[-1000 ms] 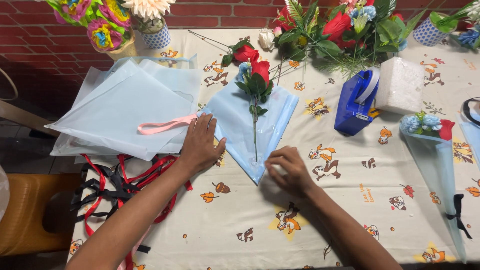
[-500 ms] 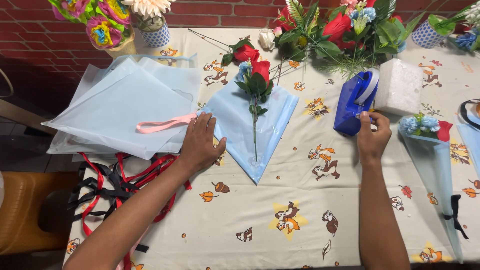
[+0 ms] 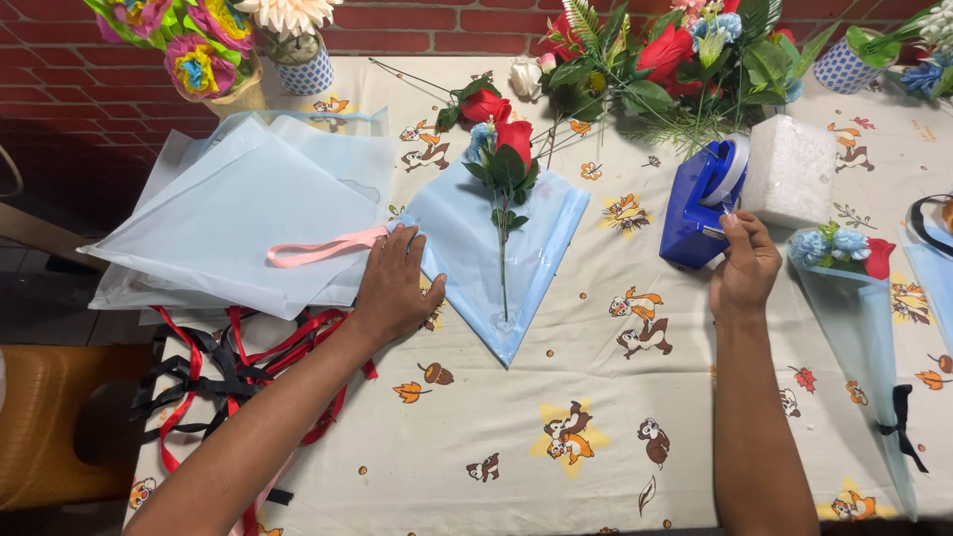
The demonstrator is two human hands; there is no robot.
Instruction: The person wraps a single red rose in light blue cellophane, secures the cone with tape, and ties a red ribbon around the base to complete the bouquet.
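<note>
**A:** What lies nearest you on the worktop?

**B:** Item one: the printed cloth itself, cream with cartoon squirrels and leaves. Item two, at your left forearm: a tangle of red and black ribbons, hanging partly over the worktop's left edge.

**A:** And your left hand?

**B:** Laid flat, palm down, fingers spread. It grips nothing; it presses on the left edge of the pale blue wrapping sheet, folded to a point toward you. The fingertips reach the end of a pink ribbon lying across the stack of pale blue sheets just to the left.

**A:** What is on the folded sheet?

**B:** A small artificial posy: red roses, a blue bloom, green leaves, with one thin stem running down the sheet's middle toward its point.

**A:** Your right hand?

**B:** Curled, fingers drawn in, thumb and fingertips pinched at the front of the blue tape dispenser. Whether tape sits between them, you cannot tell. A white foam block stands touching the dispenser's right side.

**A:** To the right of that?

**B:** A finished cone bouquet in clear blue wrap, tied with a black bow near its tip.

**A:** Farthest row?

**B:** A heap of loose artificial flowers and ferns, a white-and-blue patterned pot, bright paper flowers at far left, and a red brick wall behind.
</note>
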